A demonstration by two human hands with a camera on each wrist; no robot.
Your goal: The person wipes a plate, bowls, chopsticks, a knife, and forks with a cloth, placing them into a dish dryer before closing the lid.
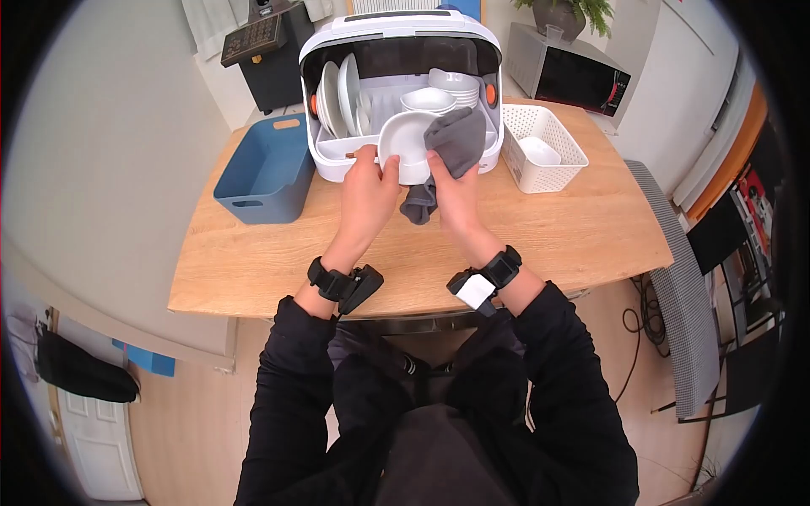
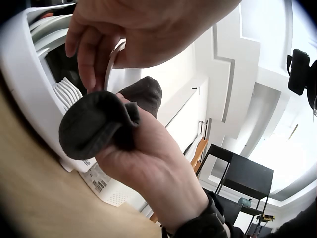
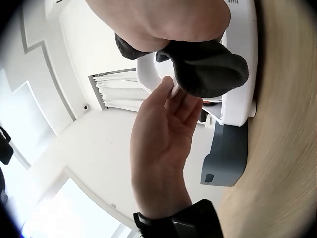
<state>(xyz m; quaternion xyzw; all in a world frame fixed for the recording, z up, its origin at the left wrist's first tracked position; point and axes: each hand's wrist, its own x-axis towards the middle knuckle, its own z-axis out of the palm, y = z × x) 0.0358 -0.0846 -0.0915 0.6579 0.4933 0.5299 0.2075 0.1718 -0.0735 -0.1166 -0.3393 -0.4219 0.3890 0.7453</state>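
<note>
In front of the dish cabinet, my left hand pinches the left rim of a shallow white bowl, thumb on the inside face. My right hand grips a dark grey cloth at the bowl's right side, covering part of it. One end of the cloth hangs below the bowl. In the left wrist view, the bunched cloth bulges from the right palm while the bowl's edge shows between the left thumb and fingers. The right wrist view shows the left hand behind the cloth.
The open white dish cabinet holds upright plates and stacked bowls. A blue bin stands left of it. At right, a white perforated basket contains a white bowl. A microwave sits behind the wooden table.
</note>
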